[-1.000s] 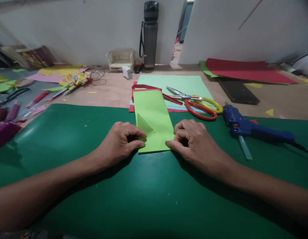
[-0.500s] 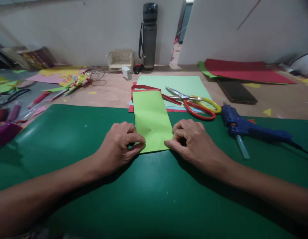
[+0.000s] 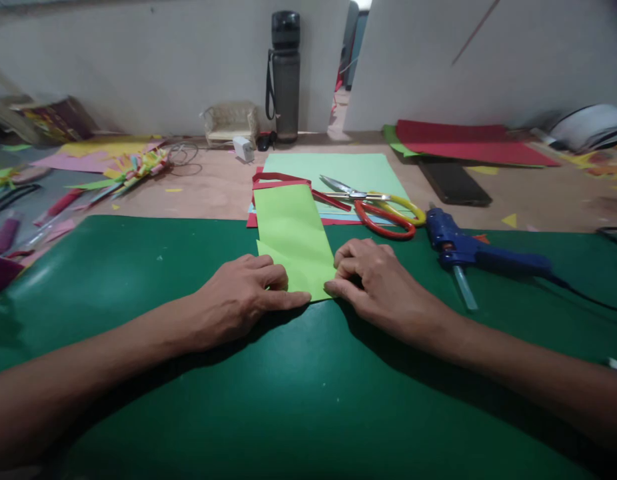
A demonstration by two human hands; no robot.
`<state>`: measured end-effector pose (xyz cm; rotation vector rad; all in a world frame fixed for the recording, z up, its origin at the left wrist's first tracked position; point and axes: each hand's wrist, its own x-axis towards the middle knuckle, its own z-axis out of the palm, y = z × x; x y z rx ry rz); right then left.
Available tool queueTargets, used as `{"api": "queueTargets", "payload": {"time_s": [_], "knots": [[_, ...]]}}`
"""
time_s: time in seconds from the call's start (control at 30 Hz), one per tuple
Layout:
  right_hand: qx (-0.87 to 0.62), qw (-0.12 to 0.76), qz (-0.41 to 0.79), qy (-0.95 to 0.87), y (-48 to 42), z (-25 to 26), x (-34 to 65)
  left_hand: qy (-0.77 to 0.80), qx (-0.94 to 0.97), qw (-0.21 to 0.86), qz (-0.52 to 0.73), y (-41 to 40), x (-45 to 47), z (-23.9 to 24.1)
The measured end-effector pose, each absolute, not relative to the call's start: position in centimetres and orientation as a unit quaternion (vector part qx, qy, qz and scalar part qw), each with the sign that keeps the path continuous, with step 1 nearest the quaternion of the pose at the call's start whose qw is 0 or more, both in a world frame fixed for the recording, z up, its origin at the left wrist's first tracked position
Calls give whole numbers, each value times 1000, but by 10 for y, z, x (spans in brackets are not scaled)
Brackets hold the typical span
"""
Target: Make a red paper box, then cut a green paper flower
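Note:
A light green paper strip point(image 3: 294, 230), folded at its near edge, lies lengthwise in front of me on the green mat. My left hand point(image 3: 248, 290) is closed on its lower left side, fingers curled and the thumb pressed along the folded edge. At the lower right corner, my right hand point(image 3: 371, 277) pinches the paper between thumb and fingers. The strip's far end overlaps a red paper strip point(image 3: 283, 178) and pale green sheets point(image 3: 348, 167). Scissors point(image 3: 386, 217) with one red and one yellow handle lie on those sheets, just beyond my right hand.
To the right lies a blue glue gun point(image 3: 463, 247) with its cord trailing off. Behind it are a dark phone point(image 3: 456, 181) and red paper point(image 3: 468, 141). A bottle point(image 3: 287, 87), a miniature sofa point(image 3: 231, 123) and a white plug adapter point(image 3: 243, 149) stand at the back. Paper scraps point(image 3: 143, 173) lie left.
My left thumb has slid rightward along the paper's near edge, and the left hand has flattened. My right hand keeps its pinch at the corner. The view has shifted slightly right.

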<state>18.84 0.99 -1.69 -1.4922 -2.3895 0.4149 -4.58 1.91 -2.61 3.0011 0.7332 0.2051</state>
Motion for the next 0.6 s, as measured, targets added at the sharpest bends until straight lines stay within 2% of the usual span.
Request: {"api": "queueTargets", "payload": {"time_s": [0.4,0.6], "knots": [[-525,100,133,-835,8,-10,187,214,977,-11,19,21,-42,-24],[-520,112,137,-836,7,-11,190,215,976,-20,-6,21,-39,-22]]}}
